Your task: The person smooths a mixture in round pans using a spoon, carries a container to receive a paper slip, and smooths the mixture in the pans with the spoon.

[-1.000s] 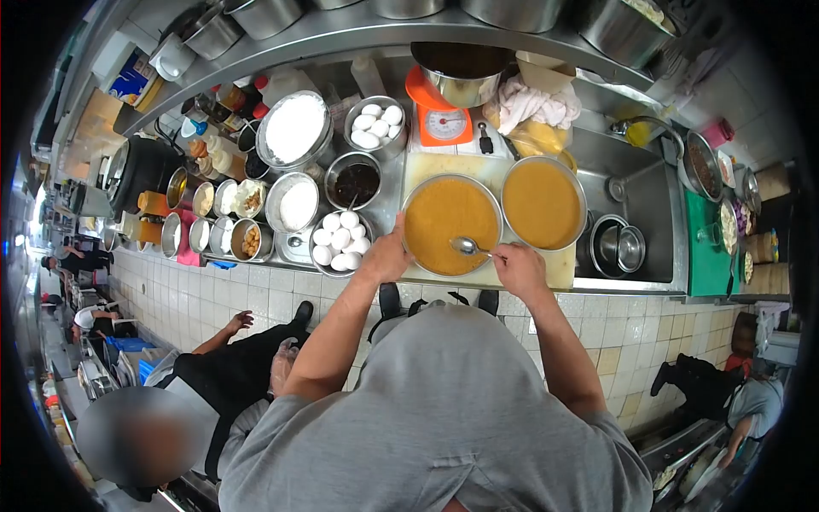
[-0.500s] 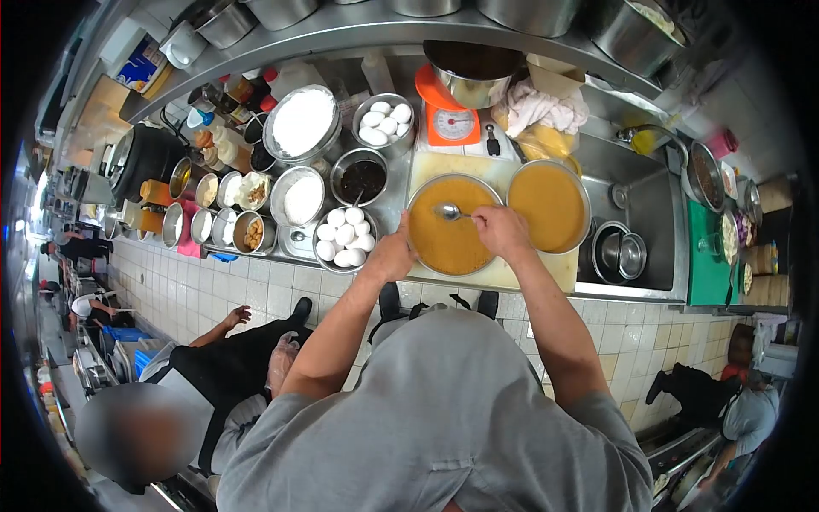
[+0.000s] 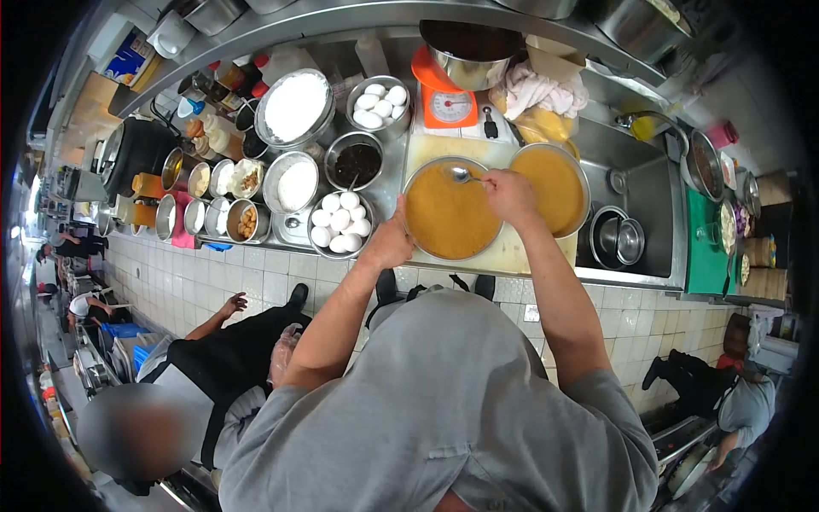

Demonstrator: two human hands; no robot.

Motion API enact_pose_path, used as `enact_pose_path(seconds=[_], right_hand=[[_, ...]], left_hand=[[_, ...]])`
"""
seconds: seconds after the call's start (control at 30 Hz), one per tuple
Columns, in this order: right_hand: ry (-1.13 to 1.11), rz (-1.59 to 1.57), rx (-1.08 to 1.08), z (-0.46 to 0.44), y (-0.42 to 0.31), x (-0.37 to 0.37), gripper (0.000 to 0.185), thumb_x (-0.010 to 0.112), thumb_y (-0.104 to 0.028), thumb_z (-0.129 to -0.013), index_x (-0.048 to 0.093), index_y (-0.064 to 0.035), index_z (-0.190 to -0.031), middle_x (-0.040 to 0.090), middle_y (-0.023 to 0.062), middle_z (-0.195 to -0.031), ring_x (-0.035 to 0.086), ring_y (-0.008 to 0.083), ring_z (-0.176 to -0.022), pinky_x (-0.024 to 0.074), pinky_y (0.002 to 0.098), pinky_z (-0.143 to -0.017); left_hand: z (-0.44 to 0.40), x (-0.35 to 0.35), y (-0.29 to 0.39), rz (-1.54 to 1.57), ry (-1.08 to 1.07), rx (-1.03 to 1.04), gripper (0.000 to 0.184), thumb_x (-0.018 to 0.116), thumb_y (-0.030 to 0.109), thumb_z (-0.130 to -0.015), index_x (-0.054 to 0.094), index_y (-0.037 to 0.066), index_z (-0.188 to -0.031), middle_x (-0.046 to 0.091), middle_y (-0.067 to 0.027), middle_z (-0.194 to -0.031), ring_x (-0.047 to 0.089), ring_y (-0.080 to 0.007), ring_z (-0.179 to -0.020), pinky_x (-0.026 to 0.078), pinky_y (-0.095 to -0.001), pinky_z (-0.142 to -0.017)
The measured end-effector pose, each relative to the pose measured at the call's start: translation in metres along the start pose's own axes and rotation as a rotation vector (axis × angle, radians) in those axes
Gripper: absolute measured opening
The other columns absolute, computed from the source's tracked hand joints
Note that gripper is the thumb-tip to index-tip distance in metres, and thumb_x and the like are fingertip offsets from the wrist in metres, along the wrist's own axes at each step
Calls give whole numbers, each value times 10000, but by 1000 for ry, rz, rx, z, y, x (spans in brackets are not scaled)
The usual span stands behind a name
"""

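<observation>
A round metal pan with a level orange-brown filling sits on a pale cutting board. My left hand is closed on the pan's left rim. In my right hand is a metal spoon, its bowl resting on the filling near the pan's far edge. A second pan of the same filling stands to the right, partly hidden behind my right hand. Left of my left hand is a bowl of white eggs, with a bowl of dark sauce beyond it.
An orange scale stands behind the board. To the right are a sink holding metal bowls and a green board. Many containers fill the left counter. A co-worker stands at my left, another person at the far right.
The spoon in my right hand has moved from the near side of the pan to its far edge. My left hand has stayed at the pan's left rim.
</observation>
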State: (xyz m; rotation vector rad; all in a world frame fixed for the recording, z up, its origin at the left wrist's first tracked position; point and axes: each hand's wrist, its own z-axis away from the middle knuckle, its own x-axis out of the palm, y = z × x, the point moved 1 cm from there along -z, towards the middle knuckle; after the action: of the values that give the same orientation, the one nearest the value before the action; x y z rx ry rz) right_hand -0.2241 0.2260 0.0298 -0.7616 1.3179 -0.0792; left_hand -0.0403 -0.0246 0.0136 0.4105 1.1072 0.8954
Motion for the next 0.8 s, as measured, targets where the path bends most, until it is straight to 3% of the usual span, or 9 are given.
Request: enact_pose_path(seconds=[0.17, 0.27, 0.43, 0.47, 0.53, 0.8], right_hand=[[61, -17, 62, 31, 16, -9, 183, 668, -226, -986, 817, -204, -1090, 795, 126, -1065, 753, 372, -988, 589, 510, -832], [10, 27, 88, 57, 11, -11, 181, 677, -228, -983, 829, -212, -1080, 796, 110, -1033, 757, 362, -966, 591, 504, -825], [-4, 78, 40, 87, 1, -3, 137, 718, -221, -955, 840, -201, -1013, 797, 98, -1003, 760, 349, -945, 598, 487, -825], [-3, 77, 45, 92, -1, -5, 137, 718, -221, -955, 840, -201, -1013, 797, 98, -1003, 760, 349, -945, 598, 487, -825], [-45, 43, -1, 101, -11, -13, 148, 729, -230, -962, 844, -170, -1033, 809, 83, -1005, 766, 334, -947, 597, 472, -841], [-214, 33, -127, 102, 6, -25, 125, 725, -196, -945, 839, -169, -987, 804, 73, -1000, 754, 330, -960, 591, 482, -829]], left_hand=[[7, -13, 20, 112, -31, -79, 1057, 620, -56, -932, -23, 55, -1765, 791, -219, -862, 793, -259, -784, 643, -396, -737], [3, -15, 19, 130, -32, -90, 984, 612, -18, -948, 74, 58, -1770, 790, -190, -825, 795, -257, -781, 633, -394, -740], [-3, -10, 4, -44, 181, 18, 900, 720, 90, -973, 252, 33, -1739, 793, -170, -837, 784, -278, -756, 610, -397, -805], [-2, -9, 4, -47, 176, 20, 900, 720, 91, -973, 252, 33, -1739, 793, -170, -837, 784, -278, -756, 610, -397, -805], [12, -11, 13, 10, 78, -17, 994, 764, 84, -942, 177, 5, -1741, 802, -230, -910, 796, -387, -937, 604, -441, -920], [11, -9, 12, 46, 6, -75, 1048, 781, 109, -959, 99, 5, -1748, 804, -252, -1003, 788, -404, -985, 592, -445, -960]])
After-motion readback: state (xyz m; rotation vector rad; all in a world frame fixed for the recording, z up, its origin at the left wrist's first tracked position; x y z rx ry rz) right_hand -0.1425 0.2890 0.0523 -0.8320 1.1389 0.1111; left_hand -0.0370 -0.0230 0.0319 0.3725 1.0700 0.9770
